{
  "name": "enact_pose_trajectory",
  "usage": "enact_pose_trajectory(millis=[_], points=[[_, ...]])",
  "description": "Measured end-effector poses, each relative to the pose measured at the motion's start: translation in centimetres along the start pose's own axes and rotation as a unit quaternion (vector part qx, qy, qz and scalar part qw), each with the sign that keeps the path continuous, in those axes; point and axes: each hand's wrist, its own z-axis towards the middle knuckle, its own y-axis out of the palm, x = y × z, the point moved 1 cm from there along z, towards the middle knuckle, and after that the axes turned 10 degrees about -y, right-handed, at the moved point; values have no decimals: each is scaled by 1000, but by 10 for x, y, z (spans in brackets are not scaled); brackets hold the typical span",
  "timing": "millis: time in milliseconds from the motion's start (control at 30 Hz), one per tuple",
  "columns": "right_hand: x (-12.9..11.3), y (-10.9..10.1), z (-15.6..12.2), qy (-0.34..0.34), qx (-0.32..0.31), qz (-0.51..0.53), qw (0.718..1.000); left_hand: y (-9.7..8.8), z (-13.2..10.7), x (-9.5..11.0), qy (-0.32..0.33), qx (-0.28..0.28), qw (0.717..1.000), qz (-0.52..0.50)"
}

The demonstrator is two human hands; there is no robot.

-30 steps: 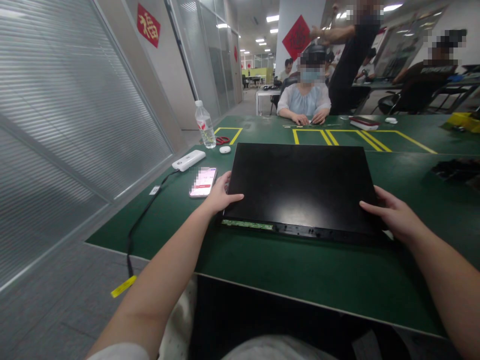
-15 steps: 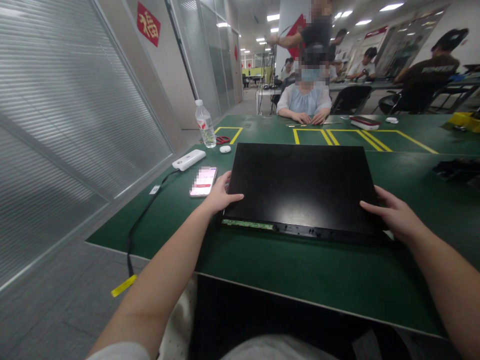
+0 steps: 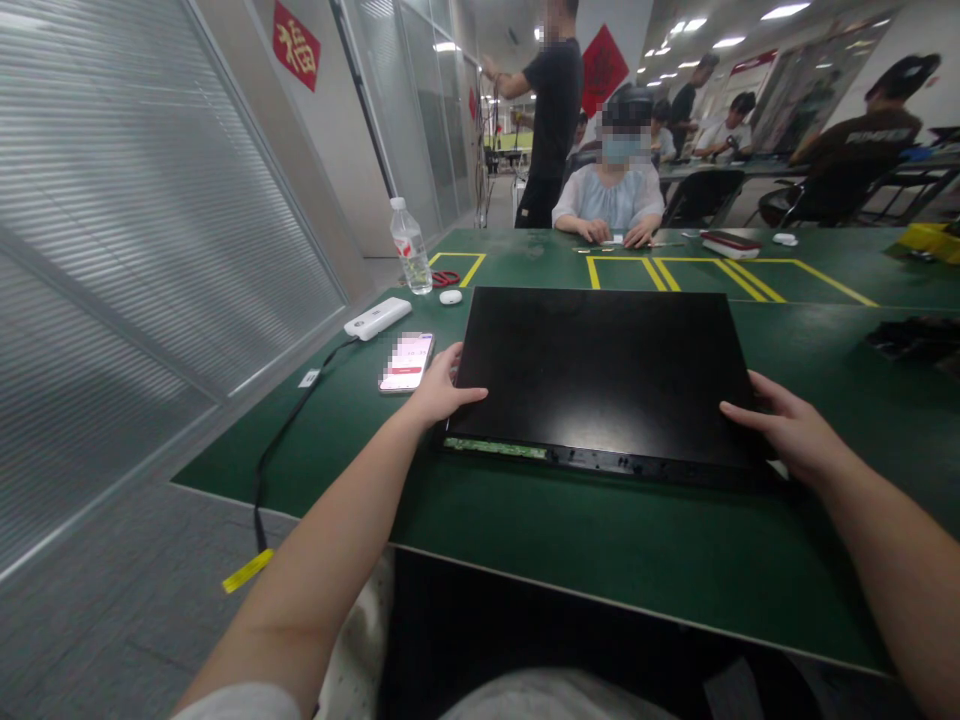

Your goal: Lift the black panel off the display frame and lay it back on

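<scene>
A black flat display panel lies face up in front of me over the green table. Along its near edge runs a dark strip with a green circuit board exposed at the left part. My left hand grips the panel's left side, thumb on the face and fingers at the edge. On the opposite side my right hand holds the right edge the same way, its thumb on the screen. The fingertips under the panel are hidden.
Left of the panel are a phone, a white power bank with a black cable, a small white case, a water bottle and red-handled scissors. A dark bundle lies at right. Across the table sits a person.
My hands and the panel stay where they were. In the background, a standing person in dark clothes has moved left, and the seated person's hands have shifted slightly apart.
</scene>
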Motion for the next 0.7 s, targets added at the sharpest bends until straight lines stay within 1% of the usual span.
enact_pose_trajectory(millis=[133,300,467,700], points=[[0,1,-1,10,-3,13,1000,0,2,-2,2,5,1000,3],[1,2,0,8,-7,25,1000,0,4,-6,6,-4,1000,7],[0,2,0,20,-5,31,999,-2,9,-14,6,24,999,35],[0,1,0,2,-25,12,1000,-3,10,-15,12,16,998,51]])
